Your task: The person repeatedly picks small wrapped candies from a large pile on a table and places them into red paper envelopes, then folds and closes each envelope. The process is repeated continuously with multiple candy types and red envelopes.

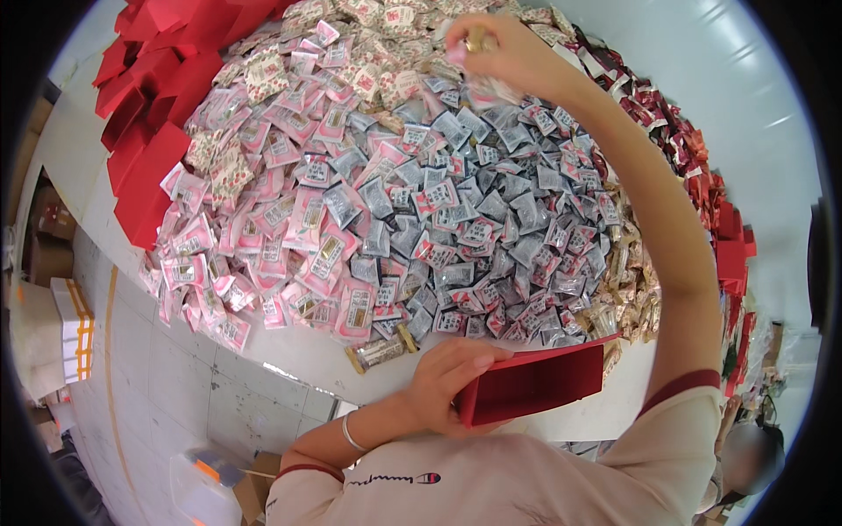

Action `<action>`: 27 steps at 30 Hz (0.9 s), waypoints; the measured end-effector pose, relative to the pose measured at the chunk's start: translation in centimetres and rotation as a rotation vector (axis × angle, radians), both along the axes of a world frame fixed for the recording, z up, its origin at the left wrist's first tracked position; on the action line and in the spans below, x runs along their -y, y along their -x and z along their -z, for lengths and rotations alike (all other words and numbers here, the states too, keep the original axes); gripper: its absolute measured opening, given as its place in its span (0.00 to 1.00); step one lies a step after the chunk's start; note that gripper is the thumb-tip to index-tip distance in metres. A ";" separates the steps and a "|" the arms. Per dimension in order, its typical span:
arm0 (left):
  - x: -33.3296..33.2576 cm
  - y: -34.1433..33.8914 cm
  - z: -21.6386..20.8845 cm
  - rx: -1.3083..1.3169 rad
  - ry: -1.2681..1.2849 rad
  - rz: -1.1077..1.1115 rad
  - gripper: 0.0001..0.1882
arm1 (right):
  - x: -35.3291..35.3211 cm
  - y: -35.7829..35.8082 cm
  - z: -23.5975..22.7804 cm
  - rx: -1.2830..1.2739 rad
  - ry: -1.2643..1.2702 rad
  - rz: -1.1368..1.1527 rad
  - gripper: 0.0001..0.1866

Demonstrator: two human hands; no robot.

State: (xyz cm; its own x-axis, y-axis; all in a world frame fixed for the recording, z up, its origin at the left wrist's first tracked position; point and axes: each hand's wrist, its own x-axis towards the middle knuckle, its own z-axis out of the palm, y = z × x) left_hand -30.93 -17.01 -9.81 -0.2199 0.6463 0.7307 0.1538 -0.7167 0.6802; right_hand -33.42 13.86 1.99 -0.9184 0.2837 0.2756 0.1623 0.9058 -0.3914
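Note:
My left hand grips one end of a red open-topped box close to my body, and the part of the box's inside that shows is bare. My right arm stretches across the heap to the far side. There my right hand, somewhat blurred, is closed on small packets: a gold one shows between its fingers, with something pinkish beside it. Below that hand lie grey packets and cream patterned packets. A single gold-ended packet lies near the table's front edge, left of my left hand.
Pink packets cover the heap's left side; dark red packets and gold packets line the right. Red boxes are stacked at the far left. Another person is at the lower right. A white carton stands on the floor.

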 end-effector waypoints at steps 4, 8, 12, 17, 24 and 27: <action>0.2 0.1 0.2 -0.028 0.011 0.061 0.44 | 4.8 0.9 1.2 0.500 -0.592 0.006 0.13; 0.0 0.1 0.2 -0.060 -0.021 0.053 0.44 | 5.2 2.8 4.0 0.460 -0.702 -0.202 0.07; 0.2 -0.1 0.6 -0.052 0.011 0.001 0.43 | 5.2 3.5 4.1 0.518 -0.755 -0.217 0.04; 0.4 -0.5 0.5 -0.068 0.053 -0.051 0.43 | 4.6 -0.7 -0.9 0.149 -0.377 0.063 0.13; 0.4 -1.3 0.0 -0.145 0.367 0.278 0.45 | 16.6 -18.4 -5.9 -0.489 0.431 -0.063 0.18; 0.5 -3.6 1.9 0.050 0.584 0.450 0.52 | 20.9 -23.2 -2.8 -0.269 0.206 -0.153 0.23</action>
